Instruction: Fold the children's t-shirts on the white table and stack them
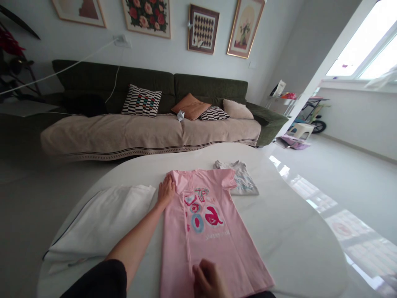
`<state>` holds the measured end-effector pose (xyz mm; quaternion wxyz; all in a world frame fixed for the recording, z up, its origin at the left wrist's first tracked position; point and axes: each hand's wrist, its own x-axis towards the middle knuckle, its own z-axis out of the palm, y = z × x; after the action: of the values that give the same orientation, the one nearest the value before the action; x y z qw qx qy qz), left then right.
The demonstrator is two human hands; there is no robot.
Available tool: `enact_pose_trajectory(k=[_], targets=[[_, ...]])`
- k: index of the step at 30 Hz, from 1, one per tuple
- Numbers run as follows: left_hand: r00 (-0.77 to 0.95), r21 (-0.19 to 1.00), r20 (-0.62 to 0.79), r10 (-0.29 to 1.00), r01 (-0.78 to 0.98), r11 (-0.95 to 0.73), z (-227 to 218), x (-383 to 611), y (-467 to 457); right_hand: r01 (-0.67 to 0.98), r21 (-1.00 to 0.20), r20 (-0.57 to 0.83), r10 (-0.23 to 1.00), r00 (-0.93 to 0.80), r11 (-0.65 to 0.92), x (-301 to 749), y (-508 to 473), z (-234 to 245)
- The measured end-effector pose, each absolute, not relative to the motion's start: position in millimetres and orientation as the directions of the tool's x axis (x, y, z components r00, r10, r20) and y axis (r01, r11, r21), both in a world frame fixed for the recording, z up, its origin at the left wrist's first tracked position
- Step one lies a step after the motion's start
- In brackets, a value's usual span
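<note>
A pink child's T-shirt [204, 231] with a red and blue print lies flat on the white round table [294, 231], its left sleeve folded in. My left hand [166, 191] rests flat with fingers stretched on the folded left shoulder of the shirt. My right hand [209, 279] is near the bottom hem, fingers curled and pinching the pink cloth.
A folded white cloth [105, 219] lies left of the shirt. A small folded grey-white garment [240, 178] sits at the far right of the shirt. Behind the table stands a green sofa [155, 107] with cushions. Glossy floor and a window lie to the right.
</note>
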<state>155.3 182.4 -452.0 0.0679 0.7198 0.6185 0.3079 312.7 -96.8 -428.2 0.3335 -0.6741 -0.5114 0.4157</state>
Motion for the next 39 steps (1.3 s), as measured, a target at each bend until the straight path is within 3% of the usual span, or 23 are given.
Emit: enact_pose_trajectory(k=[2, 5, 7, 13, 19, 25, 29, 33, 36, 39], targets=[[0.049, 0.451, 0.356, 0.933, 0.866, -0.217, -453.2, 154.8, 182.0, 0.474, -0.861, -0.139, 0.982, 0.129, -0.184, 324.2, -50.6, -417.1], [0.051, 0.414, 0.359, 0.932, 0.886, -0.207, -453.6, 153.5, 182.9, 0.756, -0.646, 0.069, 0.979, 0.191, -0.102, 331.5, 30.0, -397.4], [0.050, 0.379, 0.353, 0.934, 0.905, -0.192, -453.8, 153.0, 183.1, 0.808, -0.578, 0.116, 0.968, 0.221, -0.115, 326.7, 78.1, -389.9], [0.061, 0.318, 0.323, 0.945, 0.933, -0.168, -454.0, 153.0, 182.4, 0.848, -0.499, 0.119, 0.956, 0.268, -0.176, 295.1, 143.7, -394.1], [0.070, 0.288, 0.336, 0.939, 0.942, -0.174, -452.1, 152.8, 181.7, 0.904, -0.425, 0.178, 0.974, 0.142, -0.054, 292.2, 132.7, -400.6], [0.018, 0.271, 0.325, 0.946, 0.956, -0.112, -449.8, 155.2, 181.0, 0.927, -0.369, 0.208, 0.965, 0.159, -0.073, 302.0, 122.7, -401.9], [0.007, 0.255, 0.335, 0.942, 0.962, -0.098, -448.1, 157.9, 180.3, 0.940, -0.305, 0.251, 0.965, -0.076, 0.154, 288.7, 130.0, -403.8], [-0.019, 0.260, 0.318, 0.948, 0.963, -0.068, -445.2, 159.2, 179.9, 0.908, -0.339, 0.084, 0.969, -0.233, 0.247, 279.1, 138.8, -411.9], [-0.021, 0.290, 0.311, 0.950, 0.954, -0.074, -444.6, 159.4, 180.0, 0.891, -0.421, 0.124, 0.984, -0.126, 0.167, 302.3, 141.7, -409.3], [-0.019, 0.307, 0.316, 0.949, 0.948, -0.084, -445.4, 159.1, 180.3, 0.845, -0.531, 0.287, 0.925, 0.250, -0.064, 360.6, 137.0, -403.2]])
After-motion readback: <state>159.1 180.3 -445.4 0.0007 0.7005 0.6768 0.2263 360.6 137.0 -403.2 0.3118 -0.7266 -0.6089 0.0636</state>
